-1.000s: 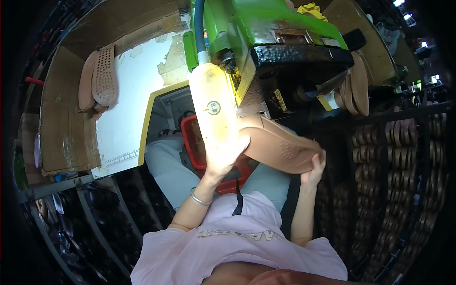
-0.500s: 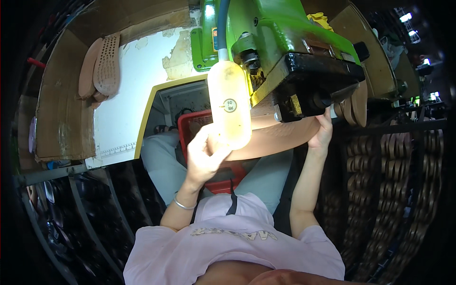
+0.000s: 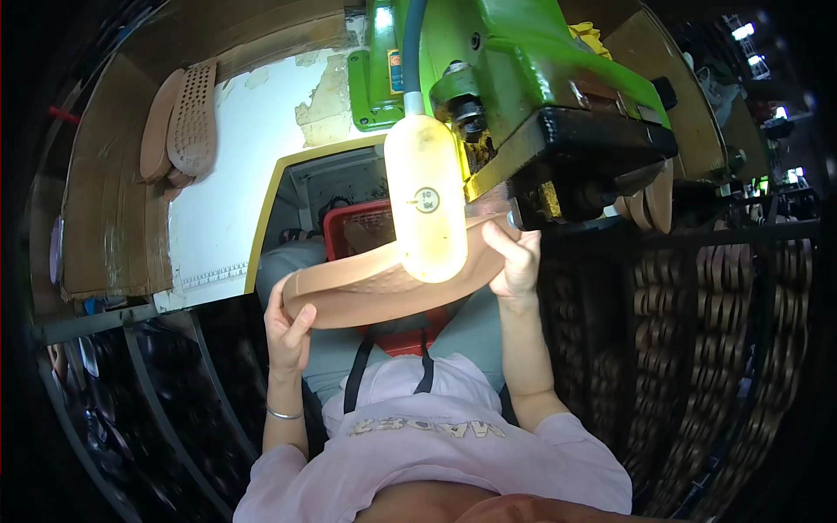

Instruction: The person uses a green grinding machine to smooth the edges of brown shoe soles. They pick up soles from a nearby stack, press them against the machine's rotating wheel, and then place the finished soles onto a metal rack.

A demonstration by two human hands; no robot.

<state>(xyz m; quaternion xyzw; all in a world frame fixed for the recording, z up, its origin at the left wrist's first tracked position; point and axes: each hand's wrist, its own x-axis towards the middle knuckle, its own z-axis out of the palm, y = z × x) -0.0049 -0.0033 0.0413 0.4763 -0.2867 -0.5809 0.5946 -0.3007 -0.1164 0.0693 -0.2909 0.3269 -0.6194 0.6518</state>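
Note:
Between my hands, a long tan shoe sole [image 3: 375,307] is held edge-up in front of the green machine [image 3: 523,61]. My left hand [image 3: 291,327] grips its left end, thumb on the near side. At the right end my right hand [image 3: 516,261] holds it with thumb and fingers, just beside the machine's black head [image 3: 584,166]. Raised dimples show on the sole's inner face. A glowing oval lamp [image 3: 425,200] on a flexible neck hides part of the sole's middle.
A cardboard box wall [image 3: 122,192] stands at left, with several tan soles [image 3: 179,122] leaning by it on the white table [image 3: 235,148]. A red basket [image 3: 353,227] sits below the table opening. More soles [image 3: 654,202] are behind the machine head; racks of soles [image 3: 732,314] stand at right.
Both hands have moved left with the sole, away from beneath the machine's black head. My left hand now holds its far left end, and more of the sole is visible.

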